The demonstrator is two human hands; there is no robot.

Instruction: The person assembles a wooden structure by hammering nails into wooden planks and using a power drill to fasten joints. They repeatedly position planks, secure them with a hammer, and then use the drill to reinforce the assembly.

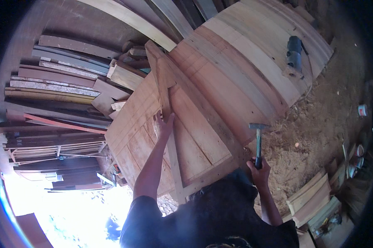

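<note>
Dark shirt (211,206): nearest
Left hand (165,126): spread on wooden bar (165,97), grip unclear
Right hand (260,173): wraps hammer (259,144)
Wooden panel (201,138): beneath left hand; frame (209,115) seemingly assembled, remaining work unclear

Dark power tool (294,53) on planked wooden surface (252,45)

I see the left hand (165,125) on a wooden frame (199,105), the right hand (261,172) gripping a hammer (259,142) near one corner.
</note>
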